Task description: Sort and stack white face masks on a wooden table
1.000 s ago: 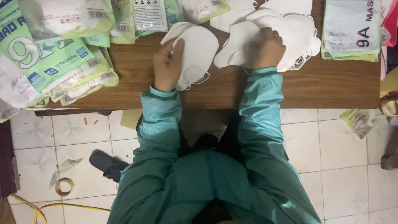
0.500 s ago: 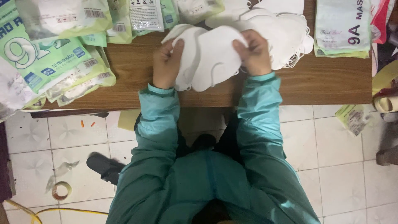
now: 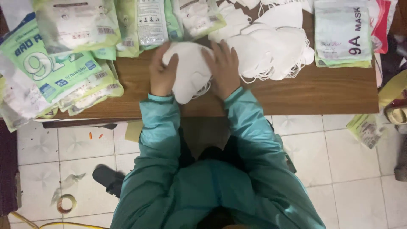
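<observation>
We saw a small stack of white face masks (image 3: pixel 189 72) lying at the upper centre of the frame, on the near part of a brown wooden table (image 3: pixel 305 93). The left hand (image 3: pixel 162 75) pressed against the stack's left edge with its fingers curled over the top, and the right hand (image 3: pixel 224 70) lay flat against the right edge with fingers spread, so the stack sat squeezed between the two palms (a thin ear loop trailed out below it, near the right wrist). Both arms wore teal sleeves (image 3: pixel 159 127) that ran down to the lower middle of the frame.

Just to the right of the right hand we noted a loose pile of white masks (image 3: pixel 275 51), fanned out with their loops hanging toward the table edge. Farther right, at the upper right, stood a stack of sealed mask packets (image 3: pixel 342 34). Across the upper left lay many green and white packets (image 3: pixel 63 63), overlapping one another and reaching over the table's left end.

Below the table we saw a white tiled floor (image 3: pixel 352 169), with a roll of tape (image 3: pixel 66 203) at the lower left and one packet on the floor (image 3: pixel 368 129) at the right.
</observation>
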